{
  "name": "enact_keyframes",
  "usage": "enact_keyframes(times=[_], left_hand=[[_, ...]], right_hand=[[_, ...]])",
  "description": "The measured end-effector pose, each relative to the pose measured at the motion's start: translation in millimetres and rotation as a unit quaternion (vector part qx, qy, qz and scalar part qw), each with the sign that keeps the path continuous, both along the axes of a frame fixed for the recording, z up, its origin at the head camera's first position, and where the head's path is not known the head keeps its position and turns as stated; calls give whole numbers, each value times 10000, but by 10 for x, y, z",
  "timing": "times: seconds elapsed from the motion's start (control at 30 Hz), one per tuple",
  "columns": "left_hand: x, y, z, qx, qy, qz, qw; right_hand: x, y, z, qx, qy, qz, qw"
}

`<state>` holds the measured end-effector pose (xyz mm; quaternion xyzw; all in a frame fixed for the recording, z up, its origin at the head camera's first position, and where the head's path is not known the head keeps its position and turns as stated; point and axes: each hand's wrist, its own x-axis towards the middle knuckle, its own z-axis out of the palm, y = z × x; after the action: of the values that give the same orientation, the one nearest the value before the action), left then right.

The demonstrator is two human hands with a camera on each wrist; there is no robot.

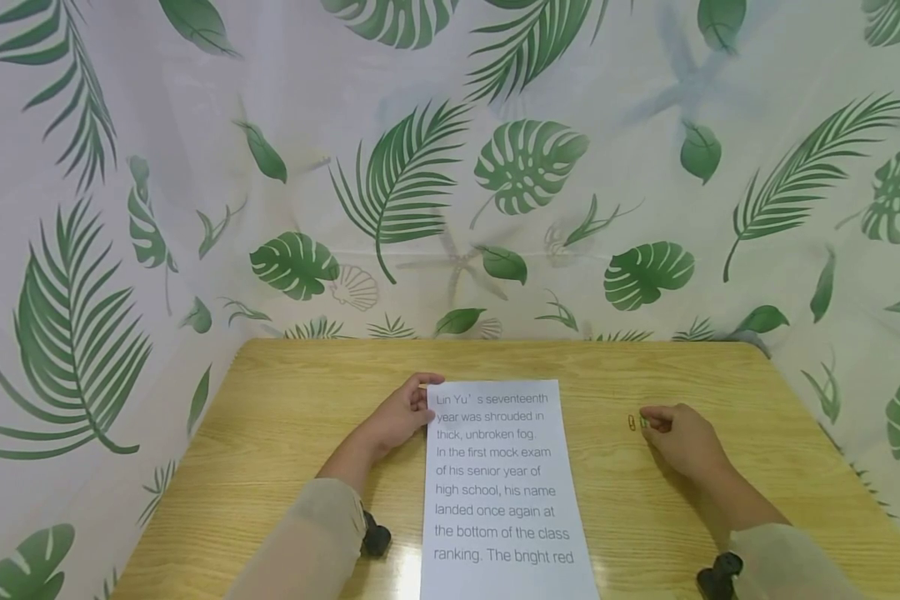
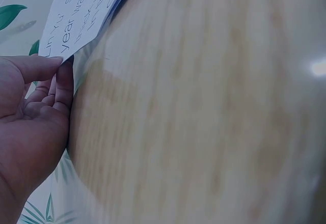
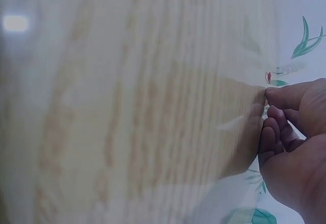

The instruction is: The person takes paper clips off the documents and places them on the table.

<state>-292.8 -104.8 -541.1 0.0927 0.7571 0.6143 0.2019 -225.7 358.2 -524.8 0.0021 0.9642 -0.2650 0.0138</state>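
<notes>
A white printed sheet of paper (image 1: pixel 498 475) lies upright before me on the wooden table. My left hand (image 1: pixel 401 417) pinches its top left corner between thumb and fingers; in the left wrist view the thumb of that hand (image 2: pixel 35 102) lies over the paper's corner (image 2: pixel 76 20). To the right of the sheet, my right hand (image 1: pixel 686 437) is low over the table with curled fingers, a small green paper clip (image 1: pixel 643 422) at its fingertips. An orange-red paper clip (image 1: pixel 632 422) lies just left of them. From the right wrist, the curled fingers (image 3: pixel 272 132) show beside the table surface.
The wood-grain table (image 1: pixel 307 367) reaches back to a white curtain (image 1: pixel 420 208) printed with green leaves, which also hangs along both sides. A dark wrist camera (image 1: pixel 376 535) sits at the left sleeve and another (image 1: pixel 720 577) at the right sleeve.
</notes>
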Motion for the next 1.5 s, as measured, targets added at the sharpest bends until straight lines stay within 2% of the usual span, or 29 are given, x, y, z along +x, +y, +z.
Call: enact_keyframes(times=[0.27,0.43,0.63,0.77,0.83,0.93,1.03,1.23,1.4,1.5], left_hand=[[17,-11,19,13,-21,19,10000],[33,-31,29,-18,-23,68,10000],[49,-20,42,-74,43,122,9999],[39,15,63,-497,301,183,9981],[41,48,80,-931,538,194,9940],[64,115,104,-1625,857,211,9828],[98,178,130,-2075,1038,273,9723],[130,258,173,-2306,1192,403,9649],[108,283,143,-2643,1394,419,9534],[96,289,125,-2747,1441,452,9496]], right_hand=[[9,0,39,-40,16,85,10000],[-11,-14,65,-147,43,-26,9999],[-9,-85,122,-518,21,-58,9986],[13,-200,185,-723,7,-78,9974],[25,-266,213,-759,58,-67,9971],[46,-352,234,-719,197,8,9972],[64,-435,245,-682,339,109,9970],[109,-617,295,-721,432,225,9962],[160,-734,329,-797,432,240,9956],[180,-777,329,-819,498,250,9951]])
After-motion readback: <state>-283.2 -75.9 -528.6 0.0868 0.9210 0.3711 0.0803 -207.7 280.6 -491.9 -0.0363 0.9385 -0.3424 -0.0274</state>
